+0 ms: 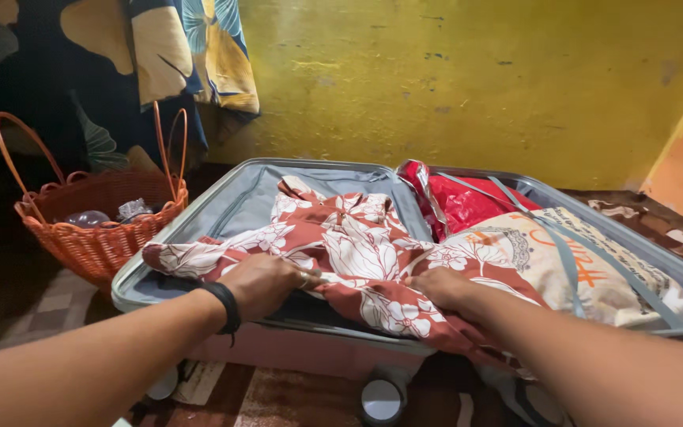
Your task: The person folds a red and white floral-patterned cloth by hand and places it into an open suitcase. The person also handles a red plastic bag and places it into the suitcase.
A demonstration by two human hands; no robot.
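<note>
The red floral garment (349,257) lies crosswise over the open grey suitcase (223,207), its long axis running left to right, with the left hand (266,283) and right hand (446,289) both pressing it, fingers curled into the cloth.

Both hands (266,285) (440,289) palm-down, outstretched

Floral garment (357,253): soft matt cloth, rust-red with cream print, creased. Suitcase (223,190): smooth hard plastic shell, grey fabric lining, woven grey straps (563,253). Red bag (468,202): glossy crinkled plastic film. Basket (96,229): orange woven plastic, slight sheen. Wall (476,79): matt yellow paint, scuffed, rough. Wristband (227,304): black, matt.
</note>
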